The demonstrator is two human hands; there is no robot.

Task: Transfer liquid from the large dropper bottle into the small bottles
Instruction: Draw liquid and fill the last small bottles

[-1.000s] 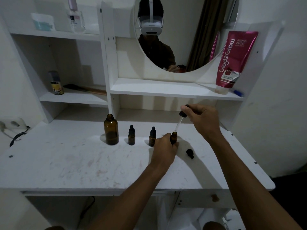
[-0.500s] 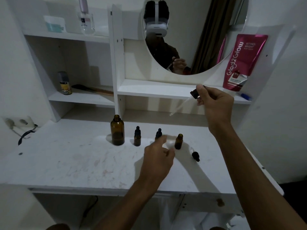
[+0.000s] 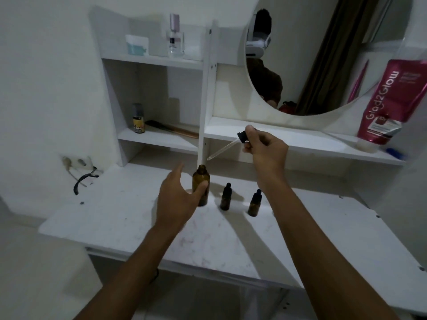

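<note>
On the tabletop (image 3: 115, 215), the uncapped large dropper bottle (image 3: 201, 177) stands upright just beside the spread, empty left hand (image 3: 178, 199). Above-right, the dropper (image 3: 226, 147) is pinched by the right hand (image 3: 265, 151), tip slanted down-left toward its mouth.

A round wall mirror (image 3: 300, 31) hangs above a white marble-patterned bench (image 3: 111, 218). Left of the mirror stand white open shelves (image 3: 157, 137) against a plain white wall (image 3: 46, 77); below-left of it sits a wall socket (image 3: 76, 161). The light is dim.
</note>
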